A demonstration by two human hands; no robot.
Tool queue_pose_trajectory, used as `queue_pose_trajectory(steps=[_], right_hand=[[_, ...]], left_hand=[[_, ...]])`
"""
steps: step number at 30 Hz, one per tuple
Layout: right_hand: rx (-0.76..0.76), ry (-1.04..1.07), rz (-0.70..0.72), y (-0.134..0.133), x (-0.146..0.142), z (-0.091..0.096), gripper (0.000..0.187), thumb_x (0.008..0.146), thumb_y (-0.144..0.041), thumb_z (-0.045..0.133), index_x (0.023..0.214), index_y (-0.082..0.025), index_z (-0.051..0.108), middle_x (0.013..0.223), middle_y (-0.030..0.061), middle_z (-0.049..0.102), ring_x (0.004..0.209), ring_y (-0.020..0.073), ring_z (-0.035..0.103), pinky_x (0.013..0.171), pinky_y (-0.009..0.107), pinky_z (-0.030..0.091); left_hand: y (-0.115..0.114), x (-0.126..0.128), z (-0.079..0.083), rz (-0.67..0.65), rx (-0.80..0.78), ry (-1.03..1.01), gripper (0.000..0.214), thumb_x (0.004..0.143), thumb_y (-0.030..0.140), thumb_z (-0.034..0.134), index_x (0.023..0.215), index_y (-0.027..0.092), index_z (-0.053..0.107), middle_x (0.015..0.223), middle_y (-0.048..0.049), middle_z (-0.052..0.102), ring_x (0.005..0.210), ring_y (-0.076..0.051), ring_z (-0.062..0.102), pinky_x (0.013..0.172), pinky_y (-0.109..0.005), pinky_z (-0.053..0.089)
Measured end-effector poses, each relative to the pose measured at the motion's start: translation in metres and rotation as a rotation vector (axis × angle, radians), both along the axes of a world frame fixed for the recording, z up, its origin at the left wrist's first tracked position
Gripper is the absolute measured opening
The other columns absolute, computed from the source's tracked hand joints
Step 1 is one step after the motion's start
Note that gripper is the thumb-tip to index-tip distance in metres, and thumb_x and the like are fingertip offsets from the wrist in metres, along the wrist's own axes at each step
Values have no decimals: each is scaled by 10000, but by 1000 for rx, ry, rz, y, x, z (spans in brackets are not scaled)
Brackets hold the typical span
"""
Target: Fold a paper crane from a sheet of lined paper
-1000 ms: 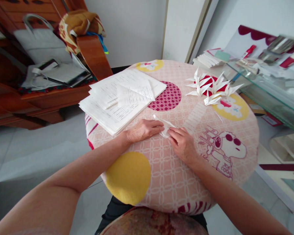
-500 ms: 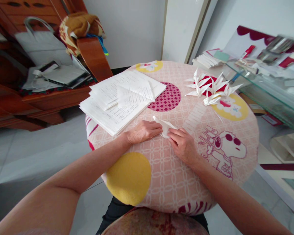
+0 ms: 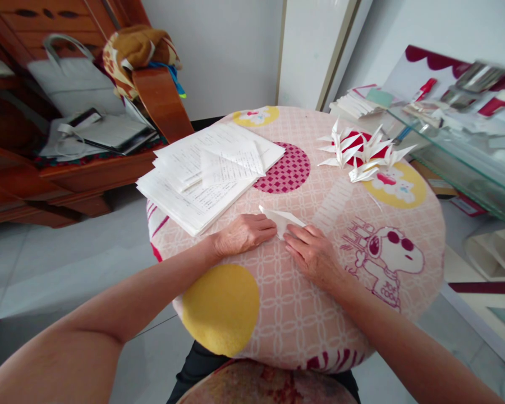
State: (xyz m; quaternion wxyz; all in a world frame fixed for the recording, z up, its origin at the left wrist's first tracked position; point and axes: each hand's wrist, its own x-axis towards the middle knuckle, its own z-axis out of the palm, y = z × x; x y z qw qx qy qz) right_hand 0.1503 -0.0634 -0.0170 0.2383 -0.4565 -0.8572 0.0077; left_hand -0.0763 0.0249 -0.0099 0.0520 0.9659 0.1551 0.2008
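Observation:
A small folded piece of white paper (image 3: 281,218) lies on a round table with a pink cartoon-print cover (image 3: 303,314). My left hand (image 3: 244,233) rests palm down just left of the paper, its fingertips pressing the paper's left edge. My right hand (image 3: 311,252) lies on the paper's right side, fingers stretched flat onto it. Both hands pin the paper to the cover. A stack of printed white sheets (image 3: 206,171) sits behind my left hand.
Several folded white paper cranes (image 3: 362,151) stand at the table's far right. A glass shelf (image 3: 458,146) with small items juts in from the right. On the left a wooden bench (image 3: 67,168) carries a bag, papers and a cloth bundle. Pale floor tiles (image 3: 63,264) lie below.
The folded paper has turned slightly and lies flatter, its tip further left. Both hands shifted a little toward me while still pressing on it.

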Motion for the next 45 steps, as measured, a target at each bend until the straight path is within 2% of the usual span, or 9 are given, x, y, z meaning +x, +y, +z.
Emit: queue_pose_trajectory(steps=[5,8,14,18,21,24,29,38,45], right_hand=[[-33,-23,18,-1,-1,2,334,992,-250,489,1247,-151,681,1342,134,641,1051,271,564,892,432,486],[-45,-56,23,-2,-2,4,348,992,-260,494,1275,-148,664,1379,121,623,1047,274,549,899,435,477],[-56,-74,31,-1,-4,6,327,981,-257,518,1257,-164,667,1380,87,629,1007,265,545,910,430,475],[-58,-14,50,-1,-4,6,307,959,-230,545,1224,-169,688,1337,108,658,1010,269,584,901,443,498],[-63,228,49,-1,4,7,276,949,-161,511,1104,-179,739,1154,108,741,984,236,652,881,398,530],[-53,548,-129,-1,21,10,275,900,-115,516,968,-184,773,948,84,777,886,198,712,799,324,555],[-202,763,-412,3,44,12,175,821,-191,621,864,-184,790,804,43,782,712,183,705,657,283,527],[-382,706,-462,6,43,16,237,808,-256,599,890,-161,800,637,27,722,539,148,602,514,246,420],[-469,709,-367,7,43,13,221,775,-242,685,950,-149,783,746,45,749,641,162,643,596,255,458]], left_hand=[[-11,-6,-9,-6,93,16,252,1000,165,425,1127,159,642,1038,-108,705,942,-191,667,819,-313,548],[-16,-7,-11,23,89,-60,215,980,154,473,1098,160,653,1050,-97,713,931,-186,675,823,-306,549],[-14,-3,1,373,-111,-404,206,952,135,500,1088,158,653,1027,-78,675,817,-127,656,705,-237,545],[-11,9,8,206,-119,-237,220,983,152,468,1060,169,673,1012,-73,677,922,-150,655,795,-256,532],[-10,20,8,182,-119,-59,234,996,207,470,917,158,685,902,-66,673,865,-168,648,772,-271,517],[-9,26,7,219,-126,3,243,994,254,492,874,148,675,899,-75,676,851,-181,651,748,-280,514],[-8,25,1,210,-135,-59,190,976,255,525,1047,161,675,1099,-95,703,977,-202,674,839,-316,540],[-11,26,-3,195,-32,-44,311,986,221,473,1237,178,652,1228,-100,700,990,-215,679,837,-336,562],[-11,27,-1,203,-49,-25,303,976,209,476,1221,176,651,1219,-102,693,1044,-220,668,863,-331,558]])
